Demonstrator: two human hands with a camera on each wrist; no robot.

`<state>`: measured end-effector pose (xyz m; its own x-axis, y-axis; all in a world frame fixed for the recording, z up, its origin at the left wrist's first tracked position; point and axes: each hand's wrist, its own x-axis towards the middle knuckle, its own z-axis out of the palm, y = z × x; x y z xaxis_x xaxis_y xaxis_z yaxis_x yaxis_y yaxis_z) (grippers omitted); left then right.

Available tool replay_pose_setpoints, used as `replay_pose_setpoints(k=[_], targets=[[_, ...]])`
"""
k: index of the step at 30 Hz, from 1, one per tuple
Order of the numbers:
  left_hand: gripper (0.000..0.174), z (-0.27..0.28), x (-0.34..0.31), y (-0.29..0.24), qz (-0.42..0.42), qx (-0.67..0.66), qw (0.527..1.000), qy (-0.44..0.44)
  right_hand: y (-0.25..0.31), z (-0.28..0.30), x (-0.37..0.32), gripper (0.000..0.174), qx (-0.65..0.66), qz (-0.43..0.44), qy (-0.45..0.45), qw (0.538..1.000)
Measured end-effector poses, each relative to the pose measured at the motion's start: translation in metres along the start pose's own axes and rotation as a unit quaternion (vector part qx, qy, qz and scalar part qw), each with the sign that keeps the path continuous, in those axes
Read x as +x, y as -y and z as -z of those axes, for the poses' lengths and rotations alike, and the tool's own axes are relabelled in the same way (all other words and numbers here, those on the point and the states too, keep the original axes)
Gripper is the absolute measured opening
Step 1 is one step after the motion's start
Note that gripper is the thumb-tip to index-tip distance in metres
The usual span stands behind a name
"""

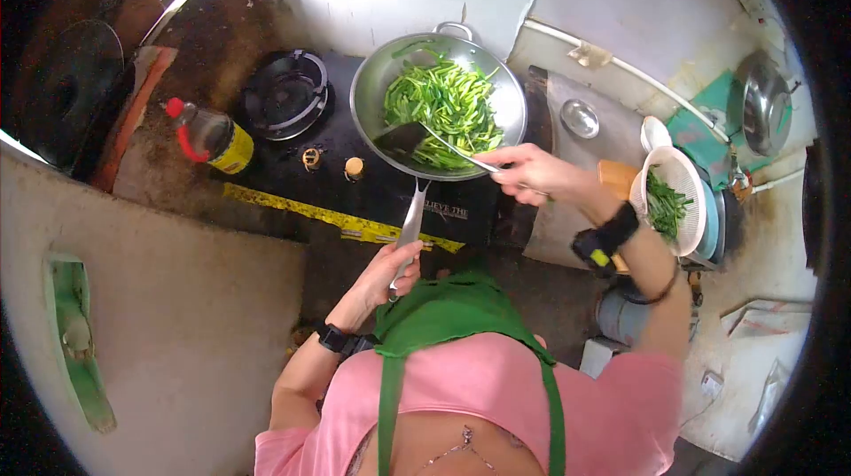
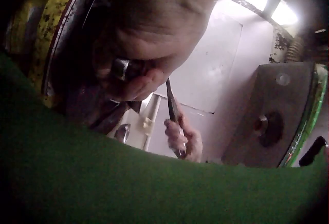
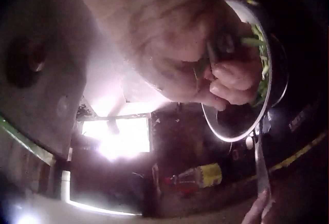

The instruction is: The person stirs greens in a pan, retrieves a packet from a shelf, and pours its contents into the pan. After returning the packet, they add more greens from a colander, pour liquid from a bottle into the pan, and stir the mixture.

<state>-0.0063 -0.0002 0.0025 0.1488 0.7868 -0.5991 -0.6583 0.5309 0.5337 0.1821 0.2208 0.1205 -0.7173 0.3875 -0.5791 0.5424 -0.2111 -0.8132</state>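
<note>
Just beyond the green apron [image 1: 452, 309], the left hand [image 1: 399, 270] has its fingers clamped round the wok handle [image 1: 413, 221]. Farther out, the right hand's [image 1: 536, 175] fingers clamp the spatula [image 1: 402, 137], which reaches into the wok [image 1: 367, 95] of chopped greens [image 1: 446, 104] over the black stove [image 1: 474, 201].

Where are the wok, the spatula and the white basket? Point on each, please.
Wok [image 1: 370, 93]: head view, on the bare left inner wall.
Spatula [image 1: 402, 137]: head view, on the dark blade.
White basket [image 1: 697, 197]: head view, on the right inner wall.
</note>
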Motion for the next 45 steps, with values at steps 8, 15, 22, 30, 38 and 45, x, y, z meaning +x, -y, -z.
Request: replay_pose_setpoints(k=[8,15,22,30,38,45], targets=[[0.024,-0.001,-0.001,0.001,-0.015,0.026,1.0,-0.003,-0.035,-0.004,0.126,0.043,-0.179,0.222,-0.189,0.94],[0.026,0.001,-0.003,0.0,-0.011,0.016,1.0,-0.002,-0.007,0.024,0.013,0.045,-0.389,0.179,-0.121,0.895],[0.023,0.001,0.0,-0.001,-0.008,-0.001,1.0,0.016,0.002,0.014,-0.06,0.046,-0.477,0.115,-0.106,0.865],[0.022,-0.002,-0.001,-0.002,-0.009,0.007,1.0,0.008,0.011,-0.009,0.05,0.046,-0.097,0.175,-0.186,0.962],[0.024,0.001,-0.003,-0.002,-0.001,0.021,1.0,0.003,-0.018,-0.017,0.075,0.044,0.026,0.126,-0.097,0.987],[0.024,0.0,0.0,-0.002,-0.005,0.022,1.0,0.007,-0.02,0.005,-0.031,0.045,-0.46,0.167,-0.178,0.854]])
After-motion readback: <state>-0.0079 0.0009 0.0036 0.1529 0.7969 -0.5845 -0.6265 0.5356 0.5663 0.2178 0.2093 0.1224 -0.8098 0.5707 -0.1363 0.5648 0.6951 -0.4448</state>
